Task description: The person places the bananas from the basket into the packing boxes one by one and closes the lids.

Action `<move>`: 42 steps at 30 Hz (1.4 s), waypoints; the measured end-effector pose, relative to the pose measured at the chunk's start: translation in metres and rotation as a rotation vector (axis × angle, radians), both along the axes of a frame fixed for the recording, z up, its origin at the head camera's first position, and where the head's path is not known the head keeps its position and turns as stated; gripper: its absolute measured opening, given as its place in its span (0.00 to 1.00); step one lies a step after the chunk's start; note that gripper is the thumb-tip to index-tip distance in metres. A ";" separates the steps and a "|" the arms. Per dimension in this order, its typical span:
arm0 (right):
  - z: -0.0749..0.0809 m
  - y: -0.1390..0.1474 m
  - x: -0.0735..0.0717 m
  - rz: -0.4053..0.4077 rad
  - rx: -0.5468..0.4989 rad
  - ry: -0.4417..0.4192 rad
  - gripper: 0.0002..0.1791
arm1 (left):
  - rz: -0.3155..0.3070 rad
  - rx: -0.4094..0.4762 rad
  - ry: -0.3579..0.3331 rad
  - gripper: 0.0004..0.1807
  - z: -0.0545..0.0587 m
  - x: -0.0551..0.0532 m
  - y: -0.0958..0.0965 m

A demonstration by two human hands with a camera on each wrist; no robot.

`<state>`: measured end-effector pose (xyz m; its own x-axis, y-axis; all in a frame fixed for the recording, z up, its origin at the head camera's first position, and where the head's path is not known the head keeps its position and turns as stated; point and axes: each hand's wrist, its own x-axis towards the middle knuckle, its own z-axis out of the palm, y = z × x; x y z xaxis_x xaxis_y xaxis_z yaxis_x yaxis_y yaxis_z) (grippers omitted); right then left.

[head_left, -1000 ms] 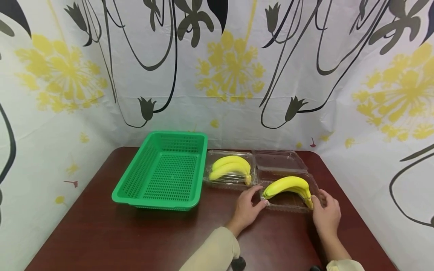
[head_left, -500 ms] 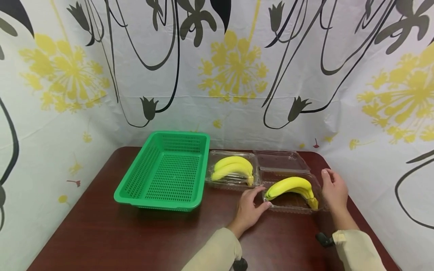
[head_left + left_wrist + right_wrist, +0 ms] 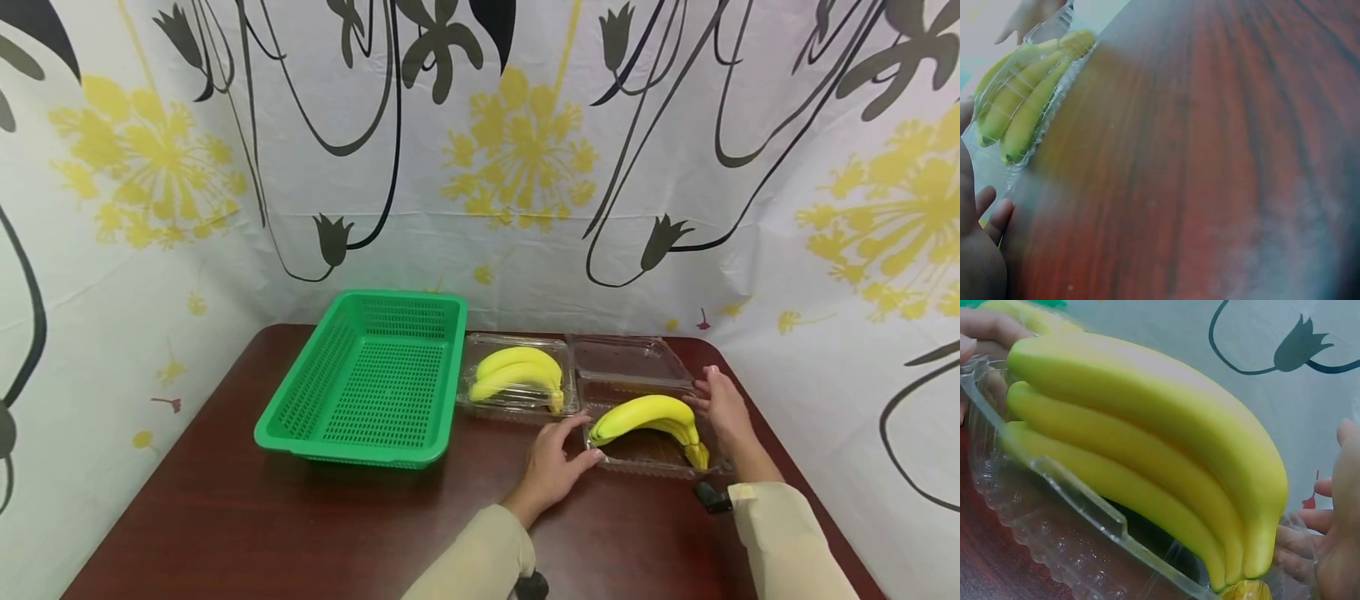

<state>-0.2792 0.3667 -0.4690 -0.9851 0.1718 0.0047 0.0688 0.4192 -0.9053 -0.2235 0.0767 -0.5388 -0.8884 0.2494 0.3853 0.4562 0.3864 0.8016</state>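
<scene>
A bunch of yellow bananas lies in the near base of a clear plastic clamshell container. The container's lid is folded back behind it. At the left side of the base, my left hand holds the wall, thumb at the near corner and index finger farther back. My right hand is at the right side, fingers extended by the rim; the right wrist view shows those fingers beside the clear wall near the banana stem. The left wrist view catches the bananas through the plastic.
Left of the lid sits a second clear container with a banana bunch under plastic. A green perforated basket stands farther left on the dark red table. Patterned white cloth hangs behind the table.
My right hand has left the banana stem and near right corner, moved outward, then forward along the container's right side, its fingers straightening. My left hand stays at the left side.
</scene>
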 end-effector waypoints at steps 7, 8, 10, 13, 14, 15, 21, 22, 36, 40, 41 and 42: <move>-0.003 -0.004 0.002 0.093 0.137 -0.038 0.43 | -0.092 0.129 -0.123 0.28 0.000 -0.006 -0.003; -0.003 -0.004 0.002 0.098 0.159 -0.039 0.43 | -0.102 0.131 -0.137 0.28 0.001 -0.006 -0.003; -0.004 -0.004 0.003 0.098 0.187 -0.040 0.43 | -0.119 0.144 -0.159 0.28 0.001 -0.006 -0.003; -0.004 -0.004 0.006 0.085 0.184 -0.043 0.43 | -0.138 0.166 -0.176 0.28 0.001 -0.006 -0.003; -0.004 -0.005 0.006 0.076 0.177 -0.044 0.43 | -0.145 0.172 -0.175 0.28 0.001 -0.006 -0.003; -0.003 -0.006 0.007 0.067 0.170 -0.045 0.43 | -0.150 0.178 -0.177 0.28 0.002 -0.006 -0.003; -0.002 -0.010 0.012 0.017 0.146 -0.032 0.42 | -0.160 0.204 -0.182 0.29 0.004 -0.005 -0.004; -0.002 -0.010 0.013 0.013 0.145 -0.025 0.42 | -0.159 0.207 -0.182 0.29 0.004 -0.005 -0.005; 0.001 -0.014 0.020 -0.054 0.097 0.091 0.39 | -0.134 0.210 -0.174 0.29 0.003 -0.006 -0.006; 0.000 -0.014 0.022 -0.064 0.080 0.140 0.37 | -0.133 0.209 -0.169 0.29 0.003 -0.005 -0.006; 0.000 -0.014 0.023 -0.067 0.067 0.151 0.37 | -0.134 0.209 -0.169 0.29 0.003 -0.005 -0.005; 0.000 -0.014 0.024 -0.068 0.056 0.159 0.38 | -0.134 0.207 -0.169 0.29 0.002 -0.005 -0.005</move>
